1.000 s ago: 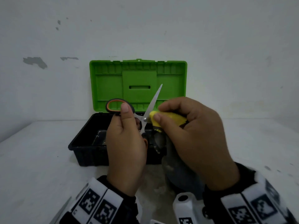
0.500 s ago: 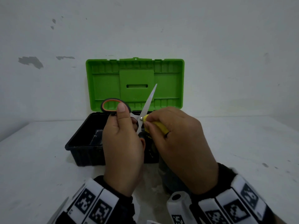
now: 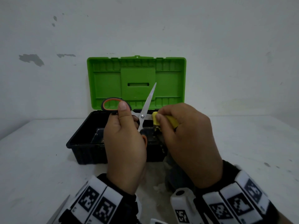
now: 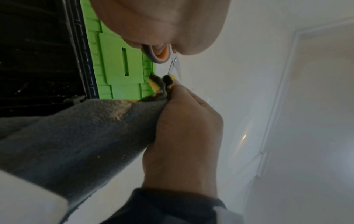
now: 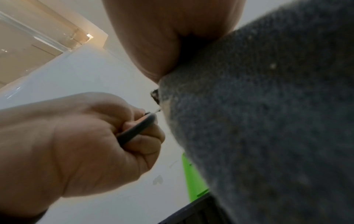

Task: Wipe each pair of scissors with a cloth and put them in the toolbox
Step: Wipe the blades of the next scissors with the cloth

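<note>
Wiping stage, judged unfinished: left hand grips the opened scissors by their handles; right hand pinches the cloth round one blade. The open toolbox stands at 12 o'clock on the worktop; stowing remains.

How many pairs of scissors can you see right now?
1: the scissors are held open in the left hand in front of the toolbox. Others may lie hidden inside it, behind the hands.
</note>
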A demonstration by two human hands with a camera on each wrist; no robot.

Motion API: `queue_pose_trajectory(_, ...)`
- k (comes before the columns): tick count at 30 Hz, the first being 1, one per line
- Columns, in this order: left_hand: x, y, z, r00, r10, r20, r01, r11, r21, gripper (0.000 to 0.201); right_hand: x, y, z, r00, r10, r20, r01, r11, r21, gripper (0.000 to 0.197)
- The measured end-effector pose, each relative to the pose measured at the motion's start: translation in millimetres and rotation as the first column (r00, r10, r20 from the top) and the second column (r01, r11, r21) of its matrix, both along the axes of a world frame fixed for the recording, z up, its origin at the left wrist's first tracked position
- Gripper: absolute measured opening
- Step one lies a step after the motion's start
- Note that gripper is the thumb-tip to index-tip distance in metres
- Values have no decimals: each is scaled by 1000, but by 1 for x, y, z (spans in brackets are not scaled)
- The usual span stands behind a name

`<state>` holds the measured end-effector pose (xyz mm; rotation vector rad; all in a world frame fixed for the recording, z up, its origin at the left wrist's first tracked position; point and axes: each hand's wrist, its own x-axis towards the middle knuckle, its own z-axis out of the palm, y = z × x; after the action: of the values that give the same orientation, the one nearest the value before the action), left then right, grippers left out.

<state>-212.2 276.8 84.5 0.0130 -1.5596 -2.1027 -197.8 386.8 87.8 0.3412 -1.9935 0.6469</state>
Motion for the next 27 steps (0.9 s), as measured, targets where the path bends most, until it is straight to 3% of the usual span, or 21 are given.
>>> queue_pose_trajectory(5, 2, 2, -2, 1000, 7, 4, -6, 999, -38, 47, 2, -11, -1, 999, 45, -29, -45, 999, 20, 7)
queue_pose_trajectory(11, 4, 0, 3, 1000, -10, 16, 9, 999, 34, 45, 2, -11, -2, 997, 30, -65, -24, 995, 93, 13)
queue_pose_trajectory(15, 5, 0, 5, 1000, -4, 22, 2, 999, 54, 44, 1, -8, -3, 996, 14, -85, -2, 991, 137, 8)
queue_pose_trajectory(21, 1, -8, 15, 1000, 12, 16, -14, 987, 160, 44, -14, 28, -2, 995, -101, 12, 99, 985, 142, 8)
queue_pose_trajectory(27, -3, -12, 16, 999, 15, 47, -23, 986, 166, 46, -8, 40, 17, 993, -114, 43, 117, 990, -78, 8)
